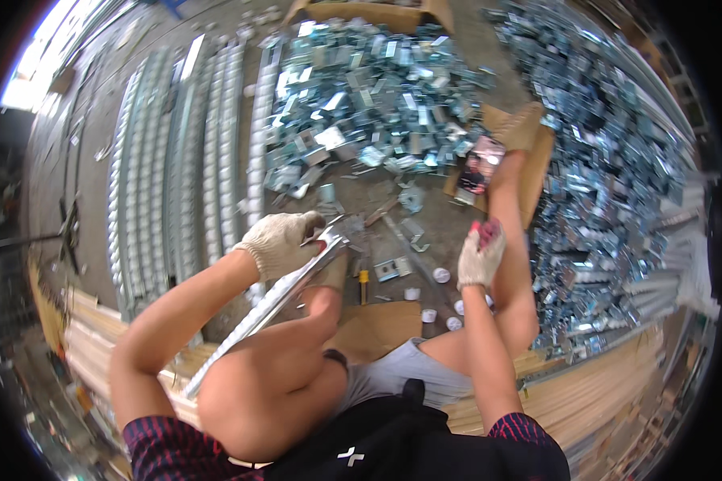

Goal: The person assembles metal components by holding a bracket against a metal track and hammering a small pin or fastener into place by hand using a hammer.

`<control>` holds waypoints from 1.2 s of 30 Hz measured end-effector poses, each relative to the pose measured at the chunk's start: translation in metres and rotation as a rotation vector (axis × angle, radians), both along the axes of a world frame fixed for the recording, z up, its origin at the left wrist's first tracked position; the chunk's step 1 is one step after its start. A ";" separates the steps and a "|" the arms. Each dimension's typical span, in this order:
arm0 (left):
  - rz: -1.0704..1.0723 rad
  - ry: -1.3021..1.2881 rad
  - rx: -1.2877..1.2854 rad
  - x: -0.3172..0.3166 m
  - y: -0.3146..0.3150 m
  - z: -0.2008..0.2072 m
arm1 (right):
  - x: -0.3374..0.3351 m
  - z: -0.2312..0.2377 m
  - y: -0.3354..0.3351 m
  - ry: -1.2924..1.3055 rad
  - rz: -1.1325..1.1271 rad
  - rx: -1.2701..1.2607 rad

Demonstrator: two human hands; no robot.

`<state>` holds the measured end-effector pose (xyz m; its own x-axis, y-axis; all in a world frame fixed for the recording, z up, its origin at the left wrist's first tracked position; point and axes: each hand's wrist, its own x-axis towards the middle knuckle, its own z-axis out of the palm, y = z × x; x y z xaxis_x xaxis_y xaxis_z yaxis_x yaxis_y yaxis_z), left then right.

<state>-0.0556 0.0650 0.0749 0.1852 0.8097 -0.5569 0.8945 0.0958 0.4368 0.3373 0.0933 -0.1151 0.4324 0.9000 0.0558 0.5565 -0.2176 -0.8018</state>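
My left hand [285, 242], in a pale knit work glove, is closed around the upper end of a long silvery metal rail [253, 322]. The rail slants down to the left across my bent left leg. Beside its upper end lie small metal pieces, blurred by motion. My right hand [482, 255] wears a similar glove with bare reddish fingertips. It hovers in front of my right shin with its fingers curled together; whatever they may hold is too small to make out. A phone [481, 164] rests by my right foot, beyond that hand.
A heap of bluish metal brackets [361, 96] covers the floor ahead; a larger heap [602, 200] spreads along the right. Long metal rails [176, 160] lie in rows at left. Between my legs are a yellow-marked tool [364, 276], white round pieces [441, 275] and cardboard [385, 321].
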 end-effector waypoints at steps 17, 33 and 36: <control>0.763 -0.113 0.564 0.011 -0.093 -0.150 | -0.030 -0.013 -0.064 -0.379 0.432 -0.031; 0.478 -0.091 0.489 0.032 -0.082 -0.148 | -0.031 -0.025 0.071 -0.358 -0.141 -0.285; 0.499 -0.091 0.487 0.033 -0.083 -0.149 | -0.031 -0.037 0.077 -0.453 -0.143 -0.376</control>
<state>-0.0228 -0.0178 -0.0739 -0.2448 0.9634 -0.1094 0.7522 0.2599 0.6055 0.3064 0.1705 -0.1524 0.5579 0.8285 -0.0477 0.7690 -0.5378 -0.3455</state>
